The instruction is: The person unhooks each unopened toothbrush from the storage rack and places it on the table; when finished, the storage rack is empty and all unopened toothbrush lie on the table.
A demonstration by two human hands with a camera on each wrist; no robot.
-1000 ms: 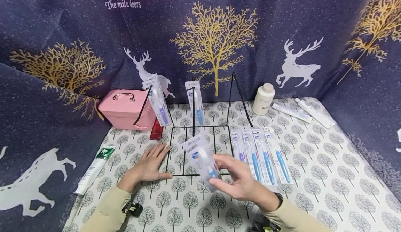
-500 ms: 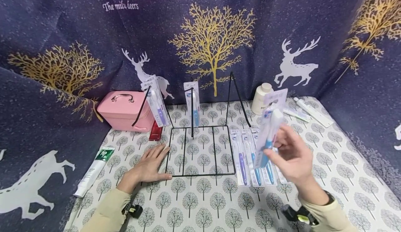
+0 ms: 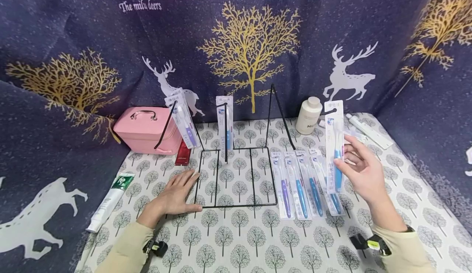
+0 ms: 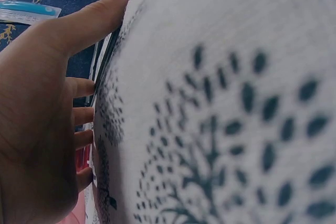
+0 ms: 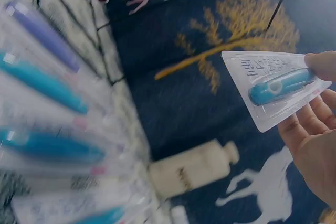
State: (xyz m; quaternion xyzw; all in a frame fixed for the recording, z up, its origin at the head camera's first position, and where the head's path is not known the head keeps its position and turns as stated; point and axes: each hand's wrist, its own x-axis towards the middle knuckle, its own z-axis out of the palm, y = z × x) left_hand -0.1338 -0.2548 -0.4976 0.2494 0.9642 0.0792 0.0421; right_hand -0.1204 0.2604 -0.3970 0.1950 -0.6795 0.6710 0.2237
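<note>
My right hand (image 3: 365, 179) pinches a packaged blue toothbrush (image 3: 333, 150) by its edge, thumb in front and fingers behind. The pack stands upright, its hook slot at the top, and overlaps the rightmost of several packaged toothbrushes (image 3: 301, 195) lying in a row. In the right wrist view the lower end of the held pack (image 5: 278, 85) shows its blue handle. My left hand (image 3: 173, 195) rests on the cloth with spread fingers, fingertips and thumb at the left side of a black wire rack (image 3: 239, 205). Packaged toothbrushes hang from its left hook (image 3: 184, 121) and middle hook (image 3: 225, 134).
Behind the rack's left side stand a pink case (image 3: 144, 129) and a red packet (image 3: 183, 154). A white-green toothpaste tube (image 3: 110, 201) lies far left. At the back right are a cream bottle (image 3: 309, 116) and a white tube (image 3: 368, 131). A printed curtain hangs behind.
My right hand has carried the toothbrush pack from in front of the rack to the right, over the row, and turned it upright. My left hand has stayed in place.
</note>
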